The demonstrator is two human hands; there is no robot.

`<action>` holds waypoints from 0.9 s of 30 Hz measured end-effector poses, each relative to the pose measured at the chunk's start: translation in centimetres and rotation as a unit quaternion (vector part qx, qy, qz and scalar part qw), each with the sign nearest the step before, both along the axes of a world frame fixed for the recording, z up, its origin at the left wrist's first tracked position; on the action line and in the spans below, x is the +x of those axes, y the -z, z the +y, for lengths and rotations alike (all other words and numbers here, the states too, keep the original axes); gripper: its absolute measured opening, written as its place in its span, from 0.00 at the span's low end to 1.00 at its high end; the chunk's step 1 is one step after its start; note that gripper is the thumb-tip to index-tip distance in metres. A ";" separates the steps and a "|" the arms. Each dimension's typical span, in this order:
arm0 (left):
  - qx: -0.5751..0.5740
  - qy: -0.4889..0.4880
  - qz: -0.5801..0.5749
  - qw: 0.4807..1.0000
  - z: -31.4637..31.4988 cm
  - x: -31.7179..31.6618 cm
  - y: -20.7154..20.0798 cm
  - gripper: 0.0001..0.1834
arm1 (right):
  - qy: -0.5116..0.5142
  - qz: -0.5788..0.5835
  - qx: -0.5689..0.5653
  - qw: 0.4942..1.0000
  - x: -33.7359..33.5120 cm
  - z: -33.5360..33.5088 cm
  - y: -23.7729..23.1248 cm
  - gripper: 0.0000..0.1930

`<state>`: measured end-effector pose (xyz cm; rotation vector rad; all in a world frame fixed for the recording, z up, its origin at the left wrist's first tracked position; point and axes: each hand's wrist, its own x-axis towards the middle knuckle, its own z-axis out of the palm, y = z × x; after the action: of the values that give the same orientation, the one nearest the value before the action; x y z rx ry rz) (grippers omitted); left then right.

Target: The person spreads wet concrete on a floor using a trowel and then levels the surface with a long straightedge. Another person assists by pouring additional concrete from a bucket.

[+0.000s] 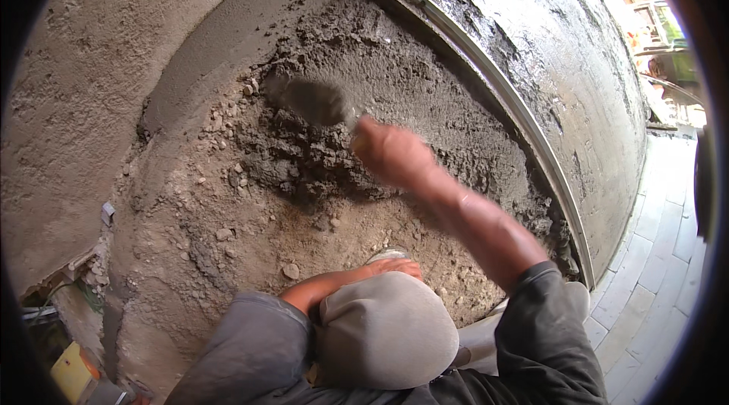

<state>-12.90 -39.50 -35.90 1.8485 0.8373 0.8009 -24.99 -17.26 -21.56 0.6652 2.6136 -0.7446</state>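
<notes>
My right hand (395, 153) is closed around the handle of a trowel (313, 101), blurred by motion. Its mortar-smeared blade points left, over a patch of wet grey mortar (425, 113). The fist hides most of the handle. My left hand (396, 267) lies flat across the far side of my bent knee (383, 329), in beige cloth, holding nothing. Just beyond that hand, the tip of a shoe (389, 253) shows.
A long metal straightedge (524, 105) curves along the mortar's right side. Smooth wet cement (577, 63) lies beyond it, then pale paving (645, 283). Loose rubble and stones (224, 234) cover the ground at left, beside a rough plastered wall (83, 94). A yellow object (72, 371) sits lower left.
</notes>
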 end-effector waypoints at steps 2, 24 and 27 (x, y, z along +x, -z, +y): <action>0.000 0.002 -0.007 1.000 0.2 0.0 0.0 0.21 | -0.009 0.031 0.044 0.999 -0.3 7.1 0.2 0.19; 0.007 0.059 0.020 0.998 1.7 -0.9 -1.9 0.16 | -0.170 -0.123 -0.013 0.978 3.0 2.7 -2.6 0.17; 0.029 0.077 0.014 0.997 1.8 -0.3 -0.6 0.15 | -0.090 -0.048 0.125 0.987 7.0 4.5 1.0 0.15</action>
<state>-13.16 -37.67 -35.27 1.9523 0.6858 0.7110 -17.99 -12.73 -22.60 0.5064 2.6560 -0.3263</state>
